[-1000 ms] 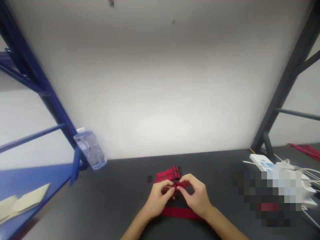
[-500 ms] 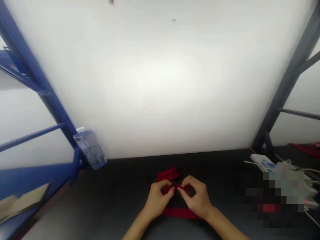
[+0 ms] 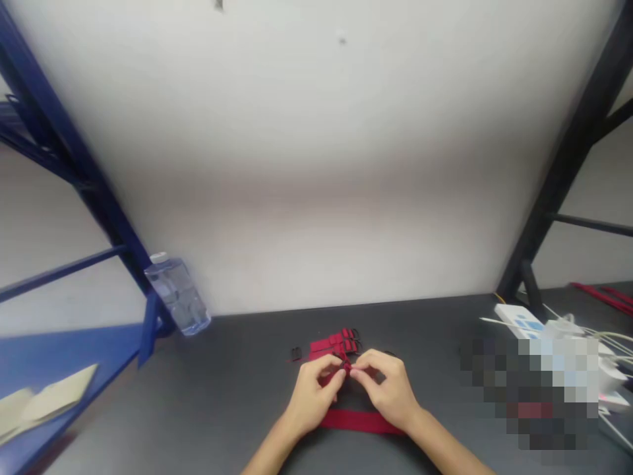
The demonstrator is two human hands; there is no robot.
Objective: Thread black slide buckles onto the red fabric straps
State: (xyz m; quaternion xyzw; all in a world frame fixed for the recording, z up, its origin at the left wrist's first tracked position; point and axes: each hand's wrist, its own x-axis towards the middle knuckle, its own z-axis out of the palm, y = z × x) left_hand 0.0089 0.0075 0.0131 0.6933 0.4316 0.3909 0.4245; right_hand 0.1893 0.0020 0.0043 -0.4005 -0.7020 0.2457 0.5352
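Blue steel shelving (image 3: 74, 165) rises at the far left, its lower shelf (image 3: 64, 356) carrying pale sheets (image 3: 49, 402) that look like an open booklet. A clear plastic water bottle (image 3: 178, 297) sits tilted right beside the shelving's upright, at the back corner of the dark grey desk (image 3: 148, 409), and a white wall (image 3: 316, 165) fills the view behind. Farther right, a small black buckle (image 3: 295, 354) lies by itself on the desk, just left of a bundle of short red straps (image 3: 333, 344) with dark buckles at their ends. That bundle sits just beyond the hands, almost touching them. The left hand (image 3: 311, 396) and right hand (image 3: 388, 389) come together at the middle of the desk, both curled and grasping, their fingertips (image 3: 336, 373) meeting in a tight pinch on a fold of red webbing. A bit of dark hardware shows in the pinch, too small to name. A wider red strap (image 3: 359, 422) lies flat on the desk under the wrists, and the hands hide its middle from view, so how it joins the pinched piece cannot be seen. To the right stand a dark metal upright (image 3: 558, 198) and a white power strip (image 3: 517, 320) trailing pale cables (image 3: 583, 333), with a pixelated patch (image 3: 529, 389) hiding whatever lies in front of them. Thin red strips (image 3: 601, 297) lie at the far back right corner.
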